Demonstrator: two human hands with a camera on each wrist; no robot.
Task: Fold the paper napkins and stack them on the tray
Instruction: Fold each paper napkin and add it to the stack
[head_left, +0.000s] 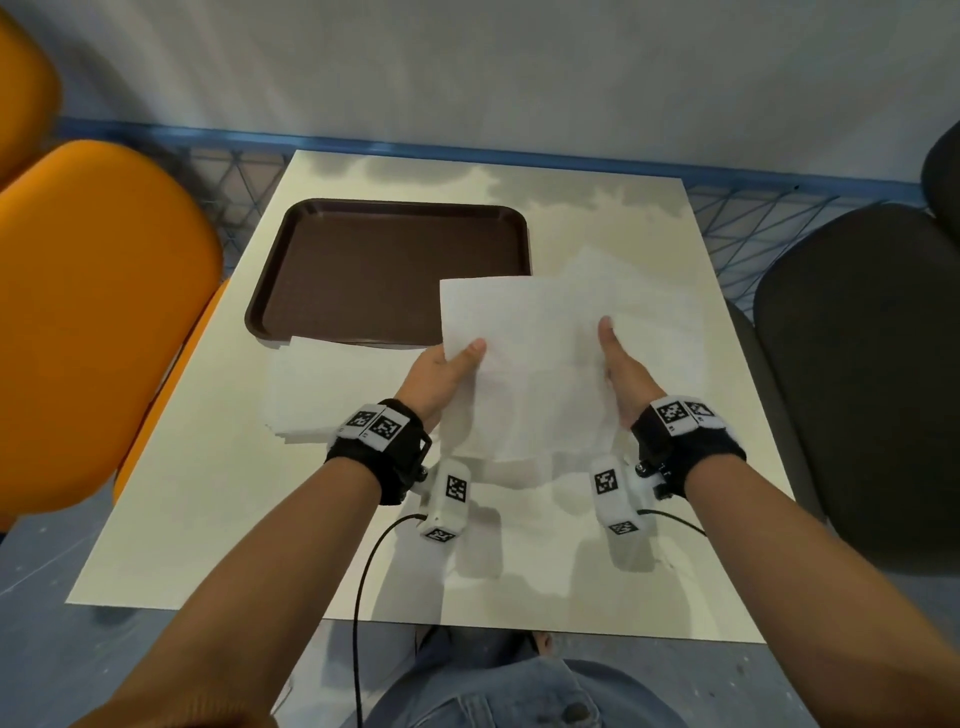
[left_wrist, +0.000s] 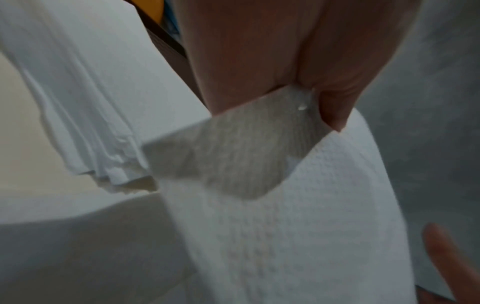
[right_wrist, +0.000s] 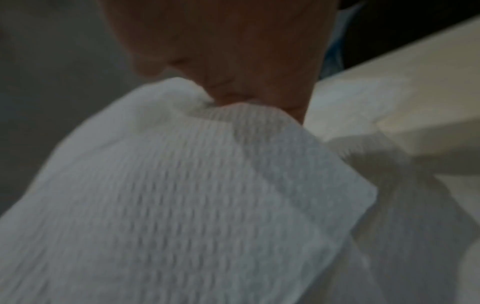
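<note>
Head view: left hand (head_left: 447, 364) and right hand (head_left: 618, 369) each pinch paper napkin (head_left: 530, 358) side edges, lifted off tabletop (head_left: 208, 493). Light, limp, tears easily; hold near corners.

The head camera looks steeply down over the glossy cream rectangular table (head_left: 218, 467); both wrist cameras sit close under the white embossed paper napkin (head_left: 535, 364) above it, shared by all three views.

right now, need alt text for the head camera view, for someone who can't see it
Two hands, the left hand and right hand, hold a white paper napkin up by its side edges above a pale table. A brown tray with nothing on it lies behind, and a pile of napkins sits at its near edge.
</note>
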